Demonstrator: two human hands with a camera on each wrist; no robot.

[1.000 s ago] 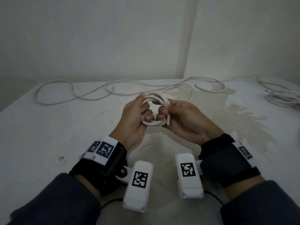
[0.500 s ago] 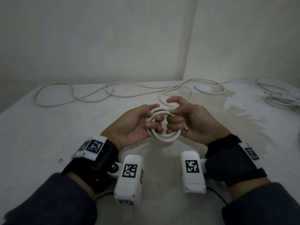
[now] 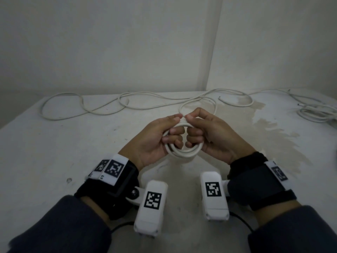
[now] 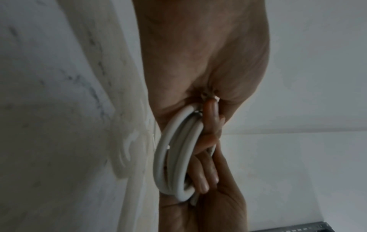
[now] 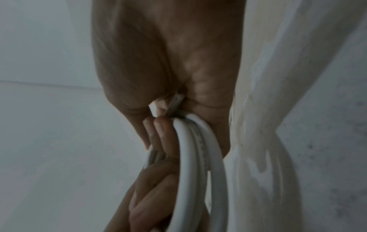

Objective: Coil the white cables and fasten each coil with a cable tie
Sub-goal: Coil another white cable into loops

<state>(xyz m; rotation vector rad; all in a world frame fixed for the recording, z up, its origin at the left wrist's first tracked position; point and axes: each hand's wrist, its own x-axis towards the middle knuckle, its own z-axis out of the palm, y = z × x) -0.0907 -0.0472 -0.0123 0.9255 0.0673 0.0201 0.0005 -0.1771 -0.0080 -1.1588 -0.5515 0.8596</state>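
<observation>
A small coil of white cable (image 3: pixel 182 152) is held upright over the table between both hands. My left hand (image 3: pixel 160 136) grips its left side with curled fingers through the ring. My right hand (image 3: pixel 204 134) grips the right side the same way. Both thumbs and forefingers meet at the top of the coil, pinching something there that I cannot make out. In the left wrist view the coil (image 4: pixel 174 157) shows several turns against my fingers. In the right wrist view the coil (image 5: pixel 198 164) runs down past my fingertips. No cable tie is clearly visible.
Loose white cable (image 3: pixel 109 106) snakes along the back of the white table (image 3: pixel 54 152). Another bundle of cable (image 3: pixel 317 112) lies at the far right edge. A brownish stain (image 3: pixel 273 132) marks the table to the right. Walls meet in a corner behind.
Both hands have come nearer to me with the coil. The thumbs and forefingers have closed together at the coil's top, and the loose cable end that stuck out is no longer visible.
</observation>
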